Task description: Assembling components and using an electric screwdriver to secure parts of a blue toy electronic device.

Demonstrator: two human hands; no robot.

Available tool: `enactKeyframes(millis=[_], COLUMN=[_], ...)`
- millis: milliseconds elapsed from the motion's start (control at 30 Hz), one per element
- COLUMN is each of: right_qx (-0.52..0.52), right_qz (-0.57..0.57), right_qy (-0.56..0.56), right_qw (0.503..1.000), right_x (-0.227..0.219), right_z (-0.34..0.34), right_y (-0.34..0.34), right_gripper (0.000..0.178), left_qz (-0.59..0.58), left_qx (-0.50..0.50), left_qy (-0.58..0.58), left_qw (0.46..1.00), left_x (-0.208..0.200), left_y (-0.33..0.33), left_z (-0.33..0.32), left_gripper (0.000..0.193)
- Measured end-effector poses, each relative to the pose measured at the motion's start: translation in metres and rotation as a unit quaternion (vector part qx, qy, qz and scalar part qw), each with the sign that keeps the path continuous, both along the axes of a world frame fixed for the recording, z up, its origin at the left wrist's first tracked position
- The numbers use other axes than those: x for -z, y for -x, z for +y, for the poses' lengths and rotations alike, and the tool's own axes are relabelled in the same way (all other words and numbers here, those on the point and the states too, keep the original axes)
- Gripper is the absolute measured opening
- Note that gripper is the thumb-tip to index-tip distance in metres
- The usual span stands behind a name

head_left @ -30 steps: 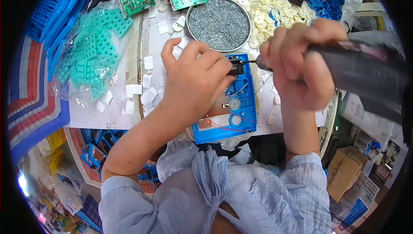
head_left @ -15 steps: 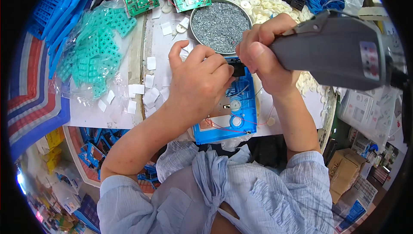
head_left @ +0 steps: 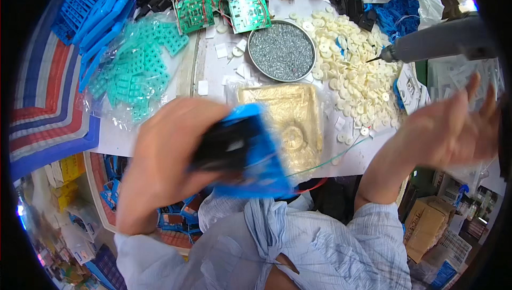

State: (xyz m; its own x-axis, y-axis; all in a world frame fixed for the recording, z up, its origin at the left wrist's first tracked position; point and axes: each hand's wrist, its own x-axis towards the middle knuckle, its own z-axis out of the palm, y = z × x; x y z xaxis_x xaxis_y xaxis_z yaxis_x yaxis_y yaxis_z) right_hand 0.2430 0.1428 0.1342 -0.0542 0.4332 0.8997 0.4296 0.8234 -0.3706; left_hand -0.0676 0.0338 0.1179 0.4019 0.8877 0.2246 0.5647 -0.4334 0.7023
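My left hand (head_left: 165,156) is closed round a blue plastic casing (head_left: 261,162) with a black part in it, tilted in the air over the table's front edge and smeared by motion. My right hand (head_left: 442,125), also blurred, is off to the right with its fingers spread and nothing in them. Above that hand, apart from it, an electric screwdriver (head_left: 442,39) hangs with its bit pointing left. A tape-wrapped, gold-coloured tray-like block (head_left: 256,95) lies on the table, just beyond the casing. Behind it stands a round metal bowl (head_left: 312,69) of small screws.
Cream plastic discs (head_left: 352,71) are heaped right of the bowl. Green circuit boards (head_left: 249,14) with wires lie at the back. Teal rubber keypads (head_left: 141,66) in clear plastic and stacked blue casings (head_left: 98,18) sit at left. A bin (head_left: 96,183) of blue casings stands below the table.
My left hand has lifted the blue casing off the block and brought it left and nearer me. My right hand has let go of the screwdriver and moved right.
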Motion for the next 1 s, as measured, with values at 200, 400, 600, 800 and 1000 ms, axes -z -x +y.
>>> enactKeyframes(millis=[200,400,600,800,1000], right_qx=[-0.153,0.04,0.266,0.423,0.419], right_qz=[-0.241,-0.316,-0.296,-0.302,-0.364], right_qy=[0.264,0.321,0.254,0.27,0.368], right_qw=[0.922,0.892,0.882,0.81,0.746], right_x=[0.053,0.091,0.105,0.085,0.118], right_z=[0.001,0.095,0.2,0.205,0.212], right_y=[0.006,0.003,-0.05,-0.057,-0.13], right_gripper=[0.028,0.022,0.033,0.04,0.046], left_qz=[0.291,0.159,0.276,0.168,0.156], left_qx=[-0.045,-0.359,-0.407,-0.353,-0.209], left_qy=[0.305,0.547,0.529,0.563,0.399], left_qw=[0.906,0.74,0.691,0.728,0.879], left_x=[0.025,0.189,0.314,0.3,0.13], left_y=[0.145,0.374,0.436,0.271,0.112], left_z=[-0.113,-0.318,-0.484,-0.378,-0.185], left_gripper=[0.054,0.054,0.062,0.05,0.046])
